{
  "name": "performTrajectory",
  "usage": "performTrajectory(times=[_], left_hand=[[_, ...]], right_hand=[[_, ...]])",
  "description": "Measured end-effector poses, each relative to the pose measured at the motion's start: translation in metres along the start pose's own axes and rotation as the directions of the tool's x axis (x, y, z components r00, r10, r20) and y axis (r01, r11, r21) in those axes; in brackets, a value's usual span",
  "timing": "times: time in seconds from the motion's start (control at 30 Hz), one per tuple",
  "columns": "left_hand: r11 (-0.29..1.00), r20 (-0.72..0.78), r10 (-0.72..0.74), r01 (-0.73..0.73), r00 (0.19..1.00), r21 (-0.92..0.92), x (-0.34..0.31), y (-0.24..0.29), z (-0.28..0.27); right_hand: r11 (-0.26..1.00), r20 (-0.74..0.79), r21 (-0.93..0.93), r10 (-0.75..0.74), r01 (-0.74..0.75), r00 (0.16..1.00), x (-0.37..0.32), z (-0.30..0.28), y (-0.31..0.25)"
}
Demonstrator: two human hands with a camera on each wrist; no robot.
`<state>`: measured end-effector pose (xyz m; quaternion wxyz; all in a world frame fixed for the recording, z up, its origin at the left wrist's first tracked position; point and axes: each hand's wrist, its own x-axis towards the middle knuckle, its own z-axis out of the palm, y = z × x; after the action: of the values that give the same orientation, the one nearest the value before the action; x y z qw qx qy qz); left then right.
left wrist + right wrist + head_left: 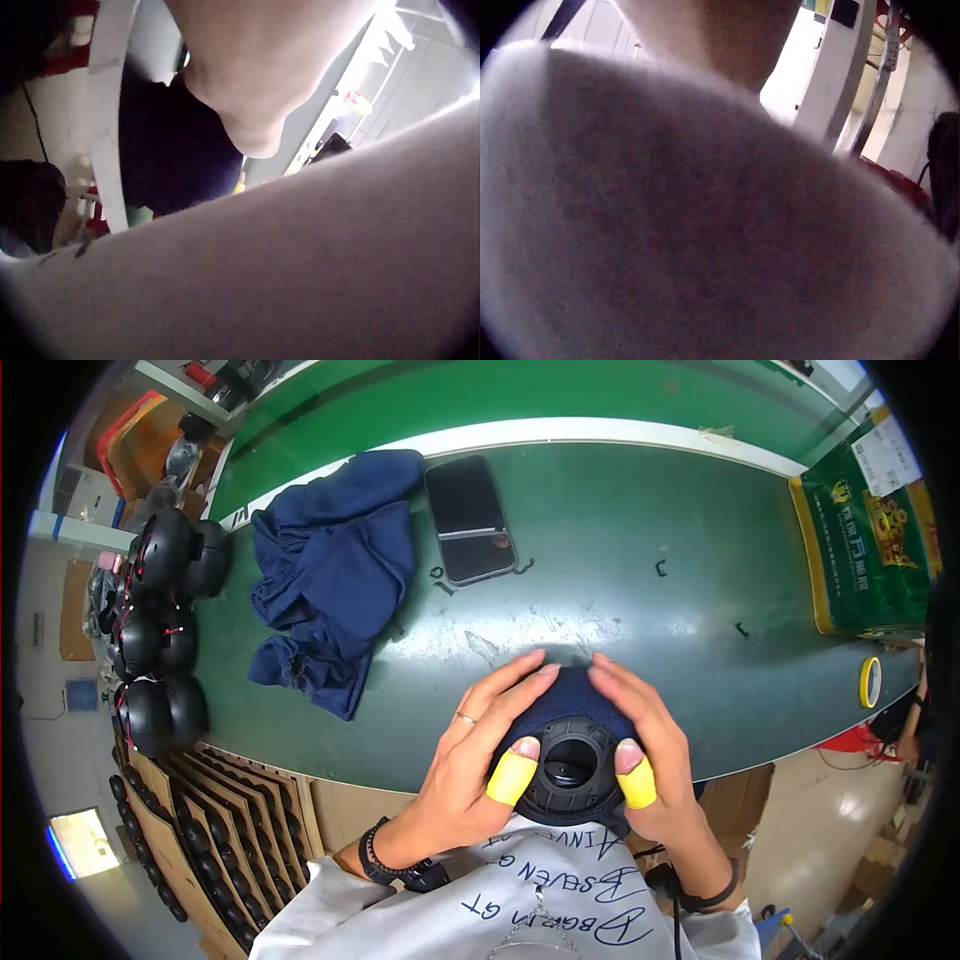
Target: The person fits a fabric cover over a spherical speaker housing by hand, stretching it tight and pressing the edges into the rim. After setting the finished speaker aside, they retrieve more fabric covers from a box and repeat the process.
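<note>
In the head view a round black plastic housing (568,803) with a central opening faces up at the table's near edge, close to the person's shirt. Navy knit fabric (572,695) wraps its far side. The left hand (465,765) holds it from the left, fingers over the fabric and the yellow-taped thumb on the rim. From the other side the right hand (655,745) grips it the same way, its thumb also wrapped in yellow tape. In the left wrist view, dark navy cloth (176,150) shows beside the hand; the right wrist view is mostly filled by pale cloth.
On the green table (600,540), a heap of navy fabric (335,560) lies left beside a black phone (470,520). Black rounded shells (165,635) are stacked at the left edge. A green box (865,540) and yellow tape roll (870,682) sit right. Small black scraps are scattered about.
</note>
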<state>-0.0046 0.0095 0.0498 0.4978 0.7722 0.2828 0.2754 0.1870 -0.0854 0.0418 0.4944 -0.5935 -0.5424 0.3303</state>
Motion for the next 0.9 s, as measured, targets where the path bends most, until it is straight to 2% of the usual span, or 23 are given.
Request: performTrajectory(times=[0.1, 0.17, 0.3, 0.5, 0.57, 0.6, 0.63, 0.7, 0.73, 0.77, 0.83, 0.87, 0.9], left_hand=[[1.0, 0.06, -0.001, 0.001, 0.998, 0.004, 0.006, -0.001, 0.005], [0.998, 0.009, -0.038, 0.039, 0.999, -0.05, 0.007, -0.002, 0.008], [0.999, -0.063, -0.012, 0.009, 0.998, -0.052, 0.009, 0.0, 0.014], [0.999, -0.09, 0.001, 0.002, 0.996, 0.036, 0.006, 0.002, 0.017], [0.997, -0.095, -0.021, 0.029, 0.995, 0.075, 0.006, 0.004, 0.017], [0.996, -0.028, -0.058, 0.06, 0.998, 0.071, 0.005, 0.001, 0.013], [0.996, -0.027, -0.036, 0.038, 0.999, 0.077, 0.003, 0.004, 0.01], [0.974, 0.045, -0.085, 0.073, 0.995, 0.216, -0.003, 0.01, 0.004], [0.931, 0.074, -0.098, 0.065, 0.992, 0.36, -0.008, 0.012, -0.002], [0.93, 0.078, -0.079, 0.045, 0.994, 0.364, -0.007, 0.017, -0.007], [0.901, 0.09, -0.22, 0.167, 0.971, 0.401, -0.011, 0.029, -0.012], [0.905, 0.076, -0.225, 0.18, 0.971, 0.385, -0.01, 0.032, -0.011], [0.908, 0.076, -0.218, 0.174, 0.973, 0.382, -0.011, 0.03, -0.011]], right_hand=[[1.0, 0.035, -0.019, -0.019, 0.02, 0.999, 0.002, 0.002, -0.001], [0.999, 0.03, -0.008, -0.046, 0.046, 0.998, 0.004, 0.001, 0.0], [0.997, 0.015, 0.014, -0.079, 0.079, 0.997, 0.004, 0.004, 0.005], [0.997, -0.017, 0.051, -0.057, 0.058, 0.998, 0.0, 0.006, 0.004], [0.99, 0.016, 0.072, 0.119, -0.12, 0.993, -0.001, 0.003, -0.002], [0.99, 0.074, 0.029, 0.137, -0.14, 0.988, -0.002, -0.001, 0.0], [0.992, 0.06, 0.024, 0.12, -0.121, 0.991, -0.005, -0.005, 0.0], [0.96, 0.094, -0.26, 0.134, -0.105, 0.987, -0.011, -0.014, -0.002], [0.947, 0.145, -0.276, 0.21, -0.165, 0.967, -0.017, -0.025, -0.009], [0.948, 0.131, -0.279, 0.199, -0.156, 0.971, -0.024, -0.039, -0.018], [0.892, 0.248, -0.282, 0.424, -0.353, 0.871, -0.043, -0.066, -0.031], [0.892, 0.243, -0.284, 0.422, -0.352, 0.873, -0.051, -0.075, -0.035], [0.819, 0.307, -0.126, 0.569, -0.56, 0.763, -0.059, -0.082, -0.037]])
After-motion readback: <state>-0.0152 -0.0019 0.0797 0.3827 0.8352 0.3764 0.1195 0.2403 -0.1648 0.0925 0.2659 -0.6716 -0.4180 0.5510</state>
